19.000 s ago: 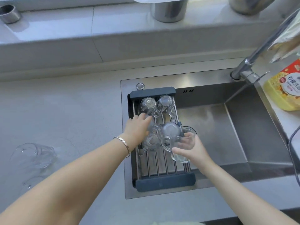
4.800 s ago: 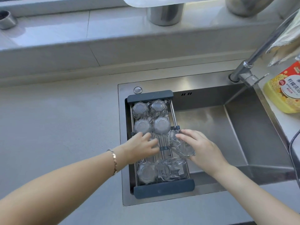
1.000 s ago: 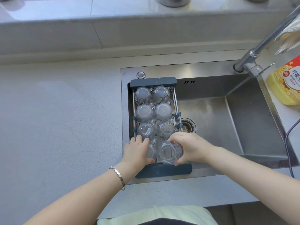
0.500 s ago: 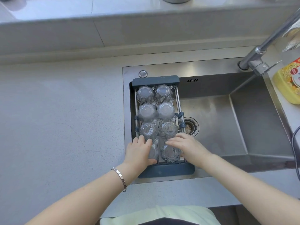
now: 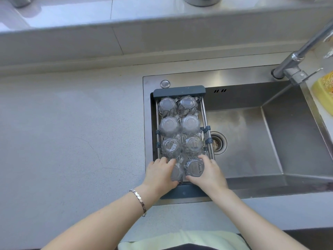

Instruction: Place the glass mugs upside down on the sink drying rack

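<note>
A dark grey drying rack (image 5: 179,91) spans the left end of the steel sink (image 5: 252,141). Several clear glass mugs stand upside down on it in two columns; the far pair (image 5: 177,106) sits against the rack's back bar. In the nearest row, my left hand (image 5: 159,175) wraps the near left mug (image 5: 177,171), partly hiding it. My right hand (image 5: 209,175) grips the near right mug (image 5: 194,167), fingers curled around its side and thumb under its near edge. Both mugs rest bottom up on the rack.
Grey countertop (image 5: 72,141) lies left of the sink. The faucet (image 5: 295,58) rises at the back right, beside a yellow detergent bottle (image 5: 324,91). The drain (image 5: 217,144) sits just right of the rack. A raised sill (image 5: 126,18) runs behind.
My right hand has shifted from the top of the near right mug to grip its side. My left hand stays on the near left mug. The view has drifted slightly.
</note>
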### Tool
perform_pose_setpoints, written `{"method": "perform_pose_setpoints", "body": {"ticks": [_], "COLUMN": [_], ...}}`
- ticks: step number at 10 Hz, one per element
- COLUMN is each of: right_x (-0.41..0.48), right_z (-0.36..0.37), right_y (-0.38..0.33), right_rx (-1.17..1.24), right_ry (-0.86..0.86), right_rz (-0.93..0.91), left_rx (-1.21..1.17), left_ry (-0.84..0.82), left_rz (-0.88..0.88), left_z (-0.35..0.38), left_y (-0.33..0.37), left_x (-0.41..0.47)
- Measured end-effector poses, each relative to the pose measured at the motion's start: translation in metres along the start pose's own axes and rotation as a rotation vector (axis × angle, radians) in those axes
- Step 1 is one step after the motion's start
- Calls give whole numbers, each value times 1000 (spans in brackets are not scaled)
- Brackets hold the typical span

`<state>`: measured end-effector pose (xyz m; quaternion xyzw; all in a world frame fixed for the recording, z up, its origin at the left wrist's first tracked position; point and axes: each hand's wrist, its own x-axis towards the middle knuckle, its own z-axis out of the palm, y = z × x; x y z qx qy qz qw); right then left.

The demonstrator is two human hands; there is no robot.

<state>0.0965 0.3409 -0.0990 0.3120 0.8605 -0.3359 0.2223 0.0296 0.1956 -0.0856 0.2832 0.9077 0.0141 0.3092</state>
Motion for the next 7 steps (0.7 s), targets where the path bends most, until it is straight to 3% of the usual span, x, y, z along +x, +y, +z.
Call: {"method": "perform_pose_setpoints", "body": {"ticks": [3,5,7], "right_x": [4,10,16], "right_z": [-9,-27,-79], "right_y": [5,-10,-47], "right_rx": [-185,-441,-557], "right_ry": [-67,-250,-297], "right_rz": [-108,-160,-281], "left_rx": [45,134,-36], "left_ry": [-8,-35,-85], "left_rz": [-70,77,-7], "left_z": [-4,-11,-64], "left_y": [11,-6,-6], "left_x": [7,-5,-3]}}
